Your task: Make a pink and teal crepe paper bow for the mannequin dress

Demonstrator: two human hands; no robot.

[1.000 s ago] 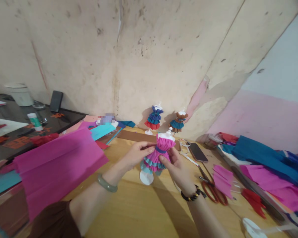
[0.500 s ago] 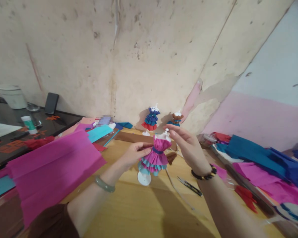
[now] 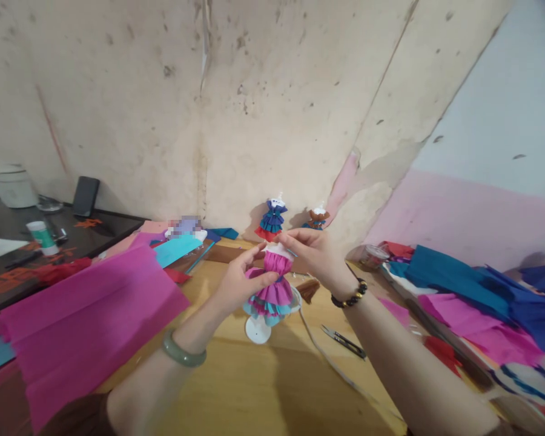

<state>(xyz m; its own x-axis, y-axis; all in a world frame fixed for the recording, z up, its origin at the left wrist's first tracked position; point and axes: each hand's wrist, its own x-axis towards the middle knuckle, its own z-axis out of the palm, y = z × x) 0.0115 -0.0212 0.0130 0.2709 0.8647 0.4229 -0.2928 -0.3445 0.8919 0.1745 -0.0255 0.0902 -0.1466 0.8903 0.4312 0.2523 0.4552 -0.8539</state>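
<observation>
A miniature dress form (image 3: 278,290) in a pink crepe-paper dress leans over the table, its round white base (image 3: 258,330) tipped toward me. My left hand (image 3: 243,280) is closed on it, thumb across the waist by the dark blue belt and fingers at the bodice's left side. My right hand (image 3: 312,254) pinches at the top, by the neck and bodice edge. Its fingers hide the neck knob, and a thin teal sliver shows under them. The skirt ends in pink and light blue ruffles.
Two dressed miniature forms, one blue and red (image 3: 272,218), one brown (image 3: 318,217), stand by the wall. Thread snips (image 3: 344,341) and a pale cord (image 3: 322,354) lie near my right forearm. Pink paper (image 3: 95,327) spreads left; coloured paper sheets (image 3: 463,281) lie right. A glue stick (image 3: 43,238) stands left.
My right hand has moved in from beside the neck and closed on the top of the form. My left hand has shifted higher around the bodice. The view has swung slightly right.
</observation>
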